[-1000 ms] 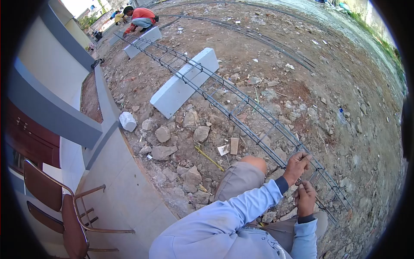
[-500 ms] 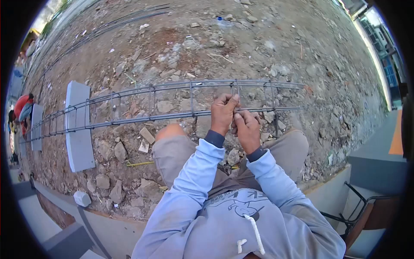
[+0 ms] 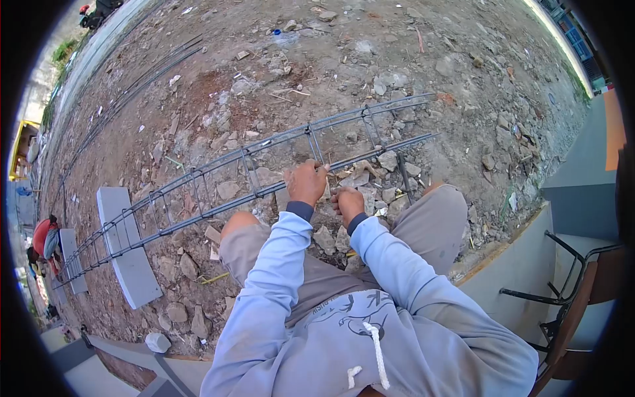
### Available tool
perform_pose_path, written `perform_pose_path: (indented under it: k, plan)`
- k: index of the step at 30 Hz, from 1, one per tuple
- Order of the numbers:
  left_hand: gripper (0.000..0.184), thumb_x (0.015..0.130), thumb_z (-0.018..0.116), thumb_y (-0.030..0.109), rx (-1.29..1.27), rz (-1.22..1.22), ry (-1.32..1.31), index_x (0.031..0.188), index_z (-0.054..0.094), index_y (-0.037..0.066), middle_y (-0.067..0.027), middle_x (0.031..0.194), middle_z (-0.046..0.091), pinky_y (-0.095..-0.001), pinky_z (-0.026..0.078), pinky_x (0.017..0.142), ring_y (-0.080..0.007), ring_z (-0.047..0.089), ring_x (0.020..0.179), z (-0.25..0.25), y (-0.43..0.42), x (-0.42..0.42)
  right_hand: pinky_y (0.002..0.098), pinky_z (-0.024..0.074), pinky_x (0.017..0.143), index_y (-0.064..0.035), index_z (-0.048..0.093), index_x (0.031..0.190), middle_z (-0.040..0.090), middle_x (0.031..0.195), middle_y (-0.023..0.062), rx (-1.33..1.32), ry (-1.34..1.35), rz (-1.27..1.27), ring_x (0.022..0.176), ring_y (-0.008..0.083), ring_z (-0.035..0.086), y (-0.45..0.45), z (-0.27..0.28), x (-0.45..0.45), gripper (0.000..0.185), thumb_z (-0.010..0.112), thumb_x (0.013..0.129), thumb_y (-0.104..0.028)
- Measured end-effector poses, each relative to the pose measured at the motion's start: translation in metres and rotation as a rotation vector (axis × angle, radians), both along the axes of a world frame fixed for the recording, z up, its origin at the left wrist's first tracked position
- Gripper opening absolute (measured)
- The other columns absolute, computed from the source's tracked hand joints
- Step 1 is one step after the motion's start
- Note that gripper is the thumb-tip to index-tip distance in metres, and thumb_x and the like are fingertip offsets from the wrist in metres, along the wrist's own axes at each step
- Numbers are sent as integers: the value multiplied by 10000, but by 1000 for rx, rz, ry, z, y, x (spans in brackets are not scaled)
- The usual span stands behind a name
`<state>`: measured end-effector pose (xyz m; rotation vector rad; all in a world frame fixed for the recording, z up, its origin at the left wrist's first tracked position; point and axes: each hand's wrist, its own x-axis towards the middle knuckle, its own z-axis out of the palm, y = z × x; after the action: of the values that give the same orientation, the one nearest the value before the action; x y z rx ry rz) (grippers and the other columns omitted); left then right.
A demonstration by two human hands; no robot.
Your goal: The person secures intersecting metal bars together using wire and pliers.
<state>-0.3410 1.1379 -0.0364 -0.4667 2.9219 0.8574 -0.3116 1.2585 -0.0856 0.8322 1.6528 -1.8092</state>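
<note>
A long cage of dark steel bars and stirrups (image 3: 249, 171) runs from the far left to the right in front of my knees. My left hand (image 3: 306, 182) is closed at the near bars, beside a stirrup; what its fingers pinch is too small to make out. Just to the right and slightly lower, my right hand (image 3: 348, 204) is curled closed on the near side of the bars. Anything within its fingers is hidden. A dark rod (image 3: 404, 177) stands out from under the cage toward my right knee.
A pale block (image 3: 127, 255) and a second one (image 3: 73, 261) lie under the cage. A co-worker (image 3: 45, 239) crouches at the far left. Stones, loose long bars (image 3: 132, 92) and a yellow strip (image 3: 215, 278) lie on the ground. A chair (image 3: 582, 311) stands at the right.
The view has swung round, so the cage now slants up to the right. My hands, close together at the bars before, are now slightly apart, my right hand lower and off the bars.
</note>
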Motion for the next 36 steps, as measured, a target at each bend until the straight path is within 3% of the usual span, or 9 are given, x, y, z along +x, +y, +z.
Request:
perform_pose_path:
  k: [3,7,12,14,18,22,27,33,36]
  plan:
    - [296,822,614,383,-53,-18,7,870,669,96,-146,828,670,-477,403,829,-329,629,843,-10,0,-1,253,373,433,3,556,963,554,696,59,-106,-13,-20,511,122,481,-4,6,2,209,458,779,1]
    - [294,814,620,374,19,-27,-54,835,661,84,-151,790,661,-443,452,719,-337,628,798,-14,-3,-5,248,373,439,3,544,971,543,689,53,-154,-73,-89,510,118,478,-2,32,9,195,448,801,7]
    - [290,802,628,357,96,-19,-23,807,658,68,-161,756,650,-430,466,629,-338,626,727,-18,-7,-6,251,373,442,0,554,996,542,686,49,-79,2,-127,507,116,472,-4,0,-7,215,430,820,8]
    - [288,799,634,347,107,-22,-20,798,655,60,-162,756,651,-429,466,636,-334,626,719,-16,-7,-5,253,373,442,1,559,1018,543,691,48,-50,6,-129,504,116,469,-2,-6,-12,228,428,831,-2]
    - [269,799,646,322,91,-40,-6,818,648,53,-149,778,662,-411,479,657,-311,637,740,-23,-9,-2,247,386,485,-4,564,1090,549,731,28,-279,62,-156,566,100,482,-6,-9,-25,246,439,880,-31]
    - [219,818,637,231,187,1,104,951,628,58,-141,853,674,-390,497,690,-293,650,794,-14,-3,1,238,405,543,-25,582,1084,562,782,7,-383,74,-92,638,87,500,-7,-18,-33,222,454,905,-52]
    - [257,836,607,136,272,-62,153,1080,593,55,-158,929,669,-377,504,727,-290,654,833,-5,-3,-6,267,429,611,-60,600,1010,591,870,10,-397,80,-54,756,111,539,-12,-26,-40,153,497,899,-84]
    - [298,856,578,164,292,-36,4,1140,599,78,-176,933,666,-375,504,753,-297,651,853,-21,-3,-18,275,428,590,-57,630,999,627,879,29,-348,102,-43,725,123,551,-12,-30,-40,175,504,880,-83]
    - [303,860,570,237,10,-92,-21,1120,616,88,-175,927,671,-394,487,790,-314,647,868,-12,5,-24,273,420,565,-51,635,966,630,850,25,-379,99,-106,684,121,546,-16,-27,-39,160,514,864,-71]
